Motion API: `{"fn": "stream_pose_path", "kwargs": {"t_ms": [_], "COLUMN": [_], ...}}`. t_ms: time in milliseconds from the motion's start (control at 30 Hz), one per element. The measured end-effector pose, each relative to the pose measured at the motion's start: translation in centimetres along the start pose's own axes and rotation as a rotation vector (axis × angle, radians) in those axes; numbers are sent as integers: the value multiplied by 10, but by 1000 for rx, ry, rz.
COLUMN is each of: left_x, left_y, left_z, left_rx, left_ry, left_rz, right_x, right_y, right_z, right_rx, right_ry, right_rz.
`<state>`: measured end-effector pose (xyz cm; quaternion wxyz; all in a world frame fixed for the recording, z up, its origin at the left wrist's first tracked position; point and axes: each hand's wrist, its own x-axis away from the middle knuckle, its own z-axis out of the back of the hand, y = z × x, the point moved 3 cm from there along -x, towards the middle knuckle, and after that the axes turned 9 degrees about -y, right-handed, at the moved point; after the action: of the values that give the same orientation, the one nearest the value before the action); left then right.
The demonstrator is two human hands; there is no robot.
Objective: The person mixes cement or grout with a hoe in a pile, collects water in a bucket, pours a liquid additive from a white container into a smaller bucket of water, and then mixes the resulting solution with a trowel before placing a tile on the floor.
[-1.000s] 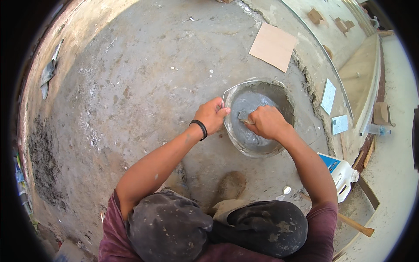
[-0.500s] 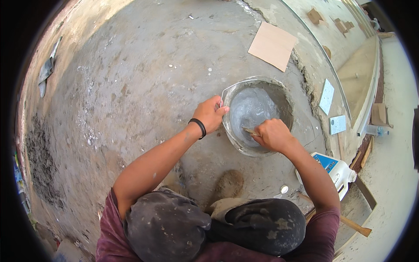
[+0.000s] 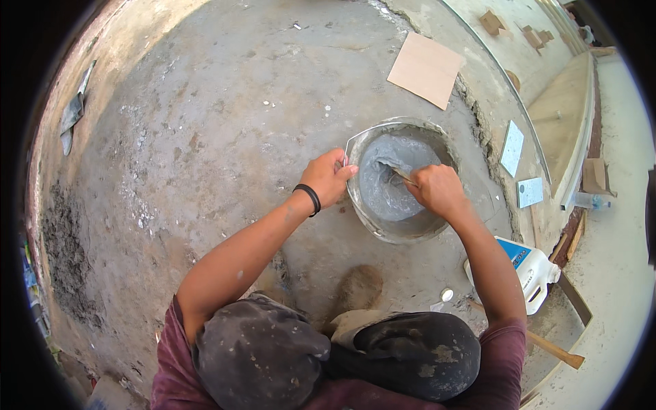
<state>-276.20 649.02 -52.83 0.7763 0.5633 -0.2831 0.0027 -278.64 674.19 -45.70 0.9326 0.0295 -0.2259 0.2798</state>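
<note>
A round bucket [image 3: 362,217] of wet grey cement mix [image 3: 403,150] stands on the rough floor before my knees. On its left side, my left hand [image 3: 328,179] is closed around the thin wire handle [image 3: 346,149], close against the rim. Over the near right part of the bucket, my right hand [image 3: 439,190] grips a narrow, stick-like tool [image 3: 402,175]. The tool slants to the left, and its far end dips into the mix, so its full shape is hidden. Ridges and a hollow show in the mix around it.
A square beige tile [image 3: 425,70] lies beyond the bucket. Two pale blue pieces [image 3: 512,149] are to the right. A white jug [image 3: 536,275] and a wooden handle [image 3: 557,350] lie near my right arm; a plastic bottle [image 3: 592,201] sits farther right.
My right hand has moved slightly away from me and to the right, swinging the tool across the mix. The mix surface has shifted. My left hand stays at the bucket's side.
</note>
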Motion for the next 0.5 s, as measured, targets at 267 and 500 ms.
{"fn": "stream_pose_path", "kwargs": {"t_ms": [267, 500], "left_x": [-2, 3], "left_y": [0, 2], "left_z": [-3, 0], "left_rx": [-31, -11], "left_ry": [12, 25], "left_rz": [8, -5], "right_x": [16, -2], "right_y": [-26, 17], "right_z": [-14, -5], "right_rx": [-12, 47], "right_ry": [-90, -1], "right_rz": [120, -32]}}
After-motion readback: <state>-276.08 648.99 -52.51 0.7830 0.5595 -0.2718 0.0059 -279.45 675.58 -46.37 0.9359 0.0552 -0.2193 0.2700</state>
